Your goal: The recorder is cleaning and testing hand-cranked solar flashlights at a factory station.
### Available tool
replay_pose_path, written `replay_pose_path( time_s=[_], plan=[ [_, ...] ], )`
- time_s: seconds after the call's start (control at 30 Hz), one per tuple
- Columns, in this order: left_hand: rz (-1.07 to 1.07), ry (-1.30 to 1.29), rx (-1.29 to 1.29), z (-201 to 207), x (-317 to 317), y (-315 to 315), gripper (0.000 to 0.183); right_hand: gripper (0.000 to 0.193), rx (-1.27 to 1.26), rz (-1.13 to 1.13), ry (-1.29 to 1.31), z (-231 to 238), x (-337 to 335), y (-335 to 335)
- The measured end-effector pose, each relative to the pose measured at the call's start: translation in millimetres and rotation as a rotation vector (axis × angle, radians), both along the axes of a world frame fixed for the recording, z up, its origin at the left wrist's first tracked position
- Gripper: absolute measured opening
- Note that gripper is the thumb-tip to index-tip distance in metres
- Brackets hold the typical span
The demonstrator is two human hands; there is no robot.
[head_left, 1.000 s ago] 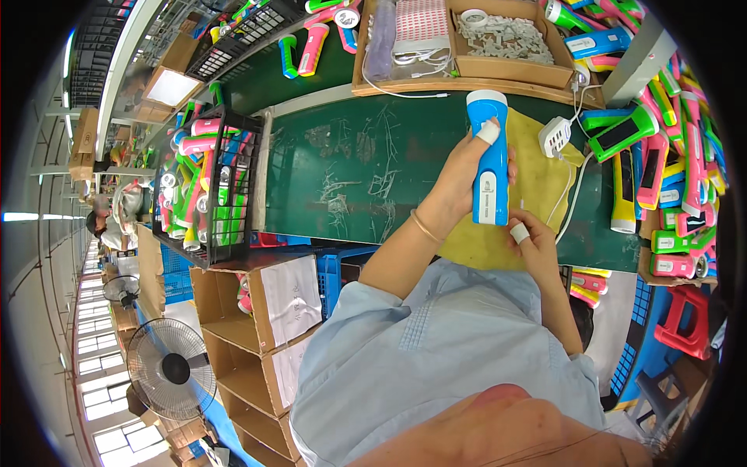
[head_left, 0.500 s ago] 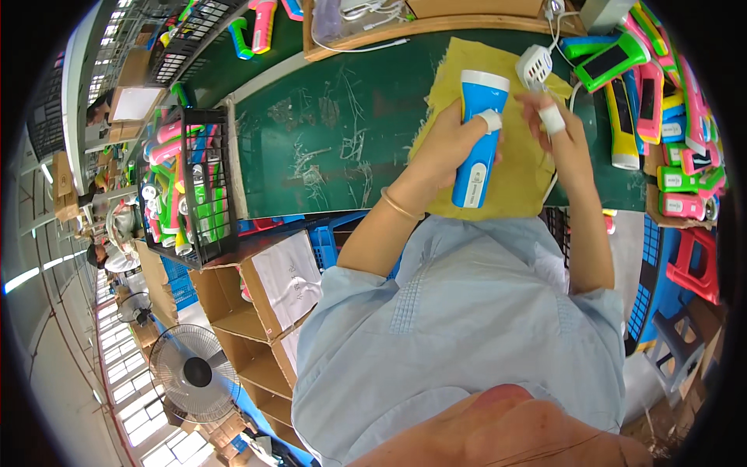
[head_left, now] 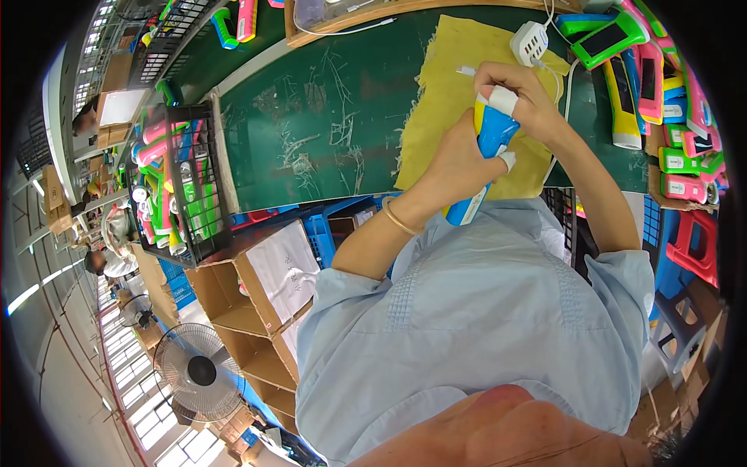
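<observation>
A blue and yellow flashlight (head_left: pixel 492 134) slants over a yellow cloth (head_left: pixel 436 86) on the green worktop. Around its body my left hand (head_left: pixel 459 162) is closed, with white tape on the thumb. My right hand (head_left: pixel 525 100) is closed over the flashlight's far, wide end and hides most of it; white tape wraps one of its digits as well. Beyond the hands, a white multi-port charger (head_left: pixel 531 43) lies at the cloth's far edge with cables running from it. A white cable plug (head_left: pixel 465 70) rests on the cloth beside my right hand.
Several colourful flashlights (head_left: pixel 620 109) are piled at the right. A black crate (head_left: pixel 201 183) full of similar ones stands left, above cardboard compartments (head_left: pixel 249 311). A wooden tray (head_left: pixel 350 22) edges the far side. A red stool (head_left: pixel 695 249) and a fan (head_left: pixel 201 370) stand lower down.
My right hand has come onto the flashlight's far end, where it was apart before. The flashlight has turned, showing its yellow side, and its far end now leans right.
</observation>
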State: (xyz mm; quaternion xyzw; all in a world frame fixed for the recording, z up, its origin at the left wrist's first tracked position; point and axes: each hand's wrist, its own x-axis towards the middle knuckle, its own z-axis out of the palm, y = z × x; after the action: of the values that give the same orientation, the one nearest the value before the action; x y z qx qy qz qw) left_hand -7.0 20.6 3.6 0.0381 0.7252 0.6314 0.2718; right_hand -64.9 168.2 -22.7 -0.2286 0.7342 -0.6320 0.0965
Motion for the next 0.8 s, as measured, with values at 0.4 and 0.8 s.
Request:
replay_pose_path(
  time_s=[0.4, 0.8],
  plan=[
    [-0.028, -0.091, 0.024, -11, 0, 1, 0.028, 0.033, 0.369, -0.003, -0.112, 3, -5, 5],
    [0.26, -0.365, 0.6, 1, -39, -4, 0.029, 0.026, -0.079, -0.445, -0.348, -10, 75, 12]
  ],
)
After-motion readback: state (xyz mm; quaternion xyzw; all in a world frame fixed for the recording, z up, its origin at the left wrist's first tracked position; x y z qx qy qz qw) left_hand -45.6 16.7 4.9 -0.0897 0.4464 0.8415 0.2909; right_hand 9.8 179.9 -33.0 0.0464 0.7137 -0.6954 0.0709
